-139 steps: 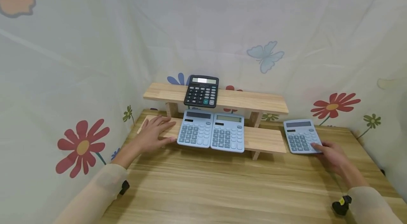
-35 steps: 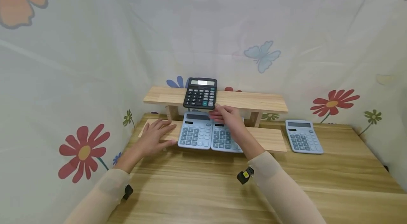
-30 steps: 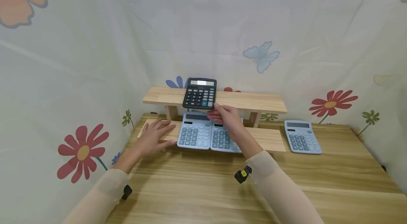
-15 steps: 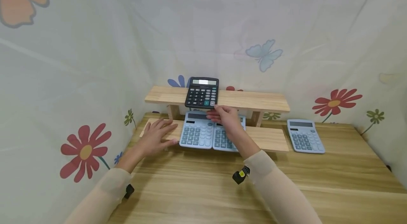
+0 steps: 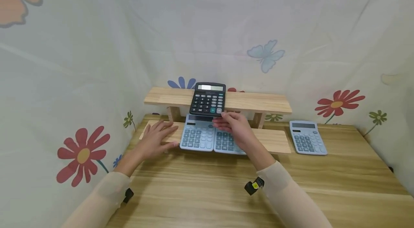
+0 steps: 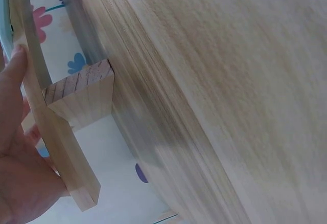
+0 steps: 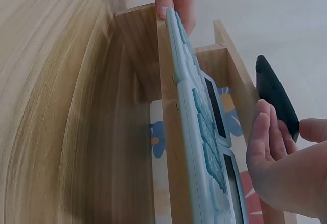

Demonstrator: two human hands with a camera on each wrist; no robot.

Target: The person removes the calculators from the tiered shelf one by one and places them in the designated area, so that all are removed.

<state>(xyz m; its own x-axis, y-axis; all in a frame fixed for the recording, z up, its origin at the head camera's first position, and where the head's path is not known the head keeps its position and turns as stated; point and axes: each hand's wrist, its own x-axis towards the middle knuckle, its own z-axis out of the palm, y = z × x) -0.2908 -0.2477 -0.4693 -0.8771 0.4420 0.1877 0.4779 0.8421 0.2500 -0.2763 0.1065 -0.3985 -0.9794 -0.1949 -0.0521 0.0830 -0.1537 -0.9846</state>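
My right hand pinches the lower right corner of a black calculator, thumb on top and fingers beneath. In the right wrist view the black calculator is tilted beside the upper shelf. Two light blue calculators, a left one and a right one, lie side by side on the lower shelf; my right hand partly hides the right one. Flat on the left end of the lower shelf rests my left hand, fingers spread, thumb by the left blue calculator's edge.
A two-step wooden stand, with an upper shelf and a lower shelf, stands on the wood-grain table. A third light blue calculator lies on the table to the right. Behind hangs a flower-print cloth.
My right hand has let go of the blue calculator on the table and taken hold of the black one. The black calculator has just shifted slightly right and nearer. My left hand stays put.
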